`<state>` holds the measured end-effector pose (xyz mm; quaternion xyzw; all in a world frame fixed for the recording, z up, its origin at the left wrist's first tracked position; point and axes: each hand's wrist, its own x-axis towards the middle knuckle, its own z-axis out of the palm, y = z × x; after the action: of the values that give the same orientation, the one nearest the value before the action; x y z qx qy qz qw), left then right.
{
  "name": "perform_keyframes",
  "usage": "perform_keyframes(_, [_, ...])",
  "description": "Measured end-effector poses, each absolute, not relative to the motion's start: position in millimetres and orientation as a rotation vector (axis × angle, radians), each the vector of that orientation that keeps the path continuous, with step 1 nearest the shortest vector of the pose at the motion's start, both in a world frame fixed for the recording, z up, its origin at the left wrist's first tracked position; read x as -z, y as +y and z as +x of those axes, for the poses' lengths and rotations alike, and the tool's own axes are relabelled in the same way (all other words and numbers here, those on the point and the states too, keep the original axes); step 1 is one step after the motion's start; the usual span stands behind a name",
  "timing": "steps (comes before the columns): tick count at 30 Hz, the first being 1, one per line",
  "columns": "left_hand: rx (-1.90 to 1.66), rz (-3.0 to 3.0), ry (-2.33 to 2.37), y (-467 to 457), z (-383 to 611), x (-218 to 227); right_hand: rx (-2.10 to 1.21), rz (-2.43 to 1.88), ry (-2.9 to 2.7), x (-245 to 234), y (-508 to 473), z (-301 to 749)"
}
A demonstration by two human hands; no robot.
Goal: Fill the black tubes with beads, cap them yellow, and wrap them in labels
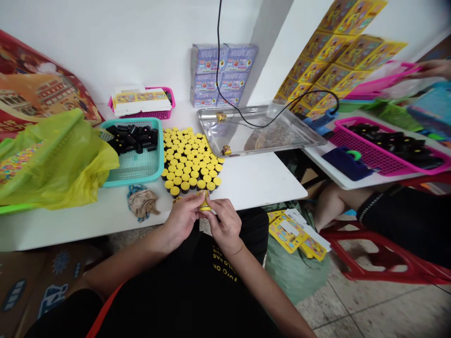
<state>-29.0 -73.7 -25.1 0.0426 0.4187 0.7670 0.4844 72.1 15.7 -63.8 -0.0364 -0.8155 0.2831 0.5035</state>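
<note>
My left hand (183,217) and my right hand (224,220) meet at the front edge of the white table (260,180). Both pinch one small yellow-topped piece (205,204) between their fingertips. Just beyond them stands a tight cluster of several black cups with yellow caps (190,159). A teal basket (139,164) to the left holds several loose black cups (132,137).
A yellow bag over a green basket (52,157) fills the left. A crumpled rag (143,203) lies near my left hand. A metal tray (259,129) with a black cable sits at the back right. Another person's legs (369,211), a red stool (373,256) and a pink basket (391,145) are at the right.
</note>
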Motion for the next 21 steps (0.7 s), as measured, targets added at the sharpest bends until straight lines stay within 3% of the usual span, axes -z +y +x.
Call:
perform_keyframes(13, [-1.819,0.099,0.924,-75.5,-30.7,27.0,-0.800,-0.224,-1.949,61.0,17.1,75.3])
perform_keyframes(21, [-1.859,0.128,0.966,-73.9,-31.4,26.0,-0.648,-0.106,-1.962,60.6,16.7,72.7])
